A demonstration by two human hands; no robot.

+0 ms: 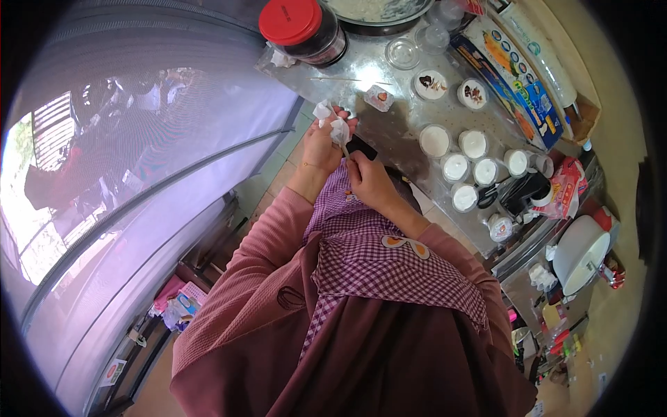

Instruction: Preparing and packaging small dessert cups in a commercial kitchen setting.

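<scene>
My left hand [322,148] is palm up past the table's near edge, holding a crumpled white tissue [340,130]. My right hand [372,180] pinches a slim light-coloured utensil [345,150], and its far end goes into the tissue; its exact kind is hidden. A flat black object [362,148] shows just beyond my right fingers. On the metal table [388,122], close to both hands, lies a small clear plastic container [379,98] with a red piece in it. A thin stick [333,79] rests farther back.
Several cups with white filling [455,167] stand to the right. Two cups with dark topping [430,84] are behind them. A red-lidded jar [297,31] and a large bowl [380,11] stand at the back. Boxes [516,78] line the right edge; a mesh curtain [172,130] hangs left.
</scene>
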